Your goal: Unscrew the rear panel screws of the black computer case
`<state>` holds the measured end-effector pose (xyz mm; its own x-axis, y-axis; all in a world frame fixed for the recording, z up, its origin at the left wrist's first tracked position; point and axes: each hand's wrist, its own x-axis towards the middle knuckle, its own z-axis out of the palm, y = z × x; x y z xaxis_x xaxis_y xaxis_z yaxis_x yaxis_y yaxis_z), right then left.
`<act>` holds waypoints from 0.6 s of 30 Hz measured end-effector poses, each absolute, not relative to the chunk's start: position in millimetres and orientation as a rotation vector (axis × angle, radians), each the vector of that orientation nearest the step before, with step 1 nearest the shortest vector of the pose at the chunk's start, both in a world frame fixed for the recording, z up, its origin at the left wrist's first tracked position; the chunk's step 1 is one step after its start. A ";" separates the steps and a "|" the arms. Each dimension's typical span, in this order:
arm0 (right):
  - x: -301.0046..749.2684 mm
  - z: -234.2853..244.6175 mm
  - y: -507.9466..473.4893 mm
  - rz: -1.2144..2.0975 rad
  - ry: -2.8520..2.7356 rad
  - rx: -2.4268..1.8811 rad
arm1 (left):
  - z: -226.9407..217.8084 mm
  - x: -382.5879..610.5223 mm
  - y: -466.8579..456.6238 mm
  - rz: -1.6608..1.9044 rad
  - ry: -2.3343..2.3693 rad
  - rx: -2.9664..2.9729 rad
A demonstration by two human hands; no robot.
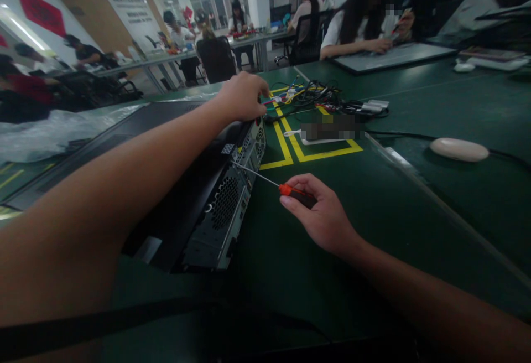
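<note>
A black desktop computer case (174,191) lies on its side on the green table, its rear panel with round vents turned to the right. My left arm reaches across it, and my left hand (243,96) is closed over the far rear corner, fingertips curled past the edge. In my right hand (326,216) is a screwdriver (301,194) with a red and black handle. Its thin shaft points left and its tip meets the rear panel near the upper edge. Whether a screw sits under the tip is too small to tell.
Beyond the case lies a tangle of cables (319,94). A phone-like thing (327,133), partly blurred, rests inside yellow tape lines (332,154). A white oval device (458,149) sits on a cord. Plastic wrap (70,130) lies left. A person (352,31) works across the table.
</note>
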<state>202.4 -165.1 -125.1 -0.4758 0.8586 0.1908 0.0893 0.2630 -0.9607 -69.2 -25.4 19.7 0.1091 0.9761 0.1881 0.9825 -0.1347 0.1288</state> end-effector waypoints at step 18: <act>200.5 -129.2 -163.7 1.286 -1.742 -0.811 | 105.6 -67.1 -189.7 -0.017 -2.033 -2.240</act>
<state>200.5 -163.7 -129.2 -0.4690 0.8530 0.2289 0.0329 0.2759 -0.9606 -67.1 -189.7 105.6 0.0995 0.9913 0.0862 0.9926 -0.0928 -0.0786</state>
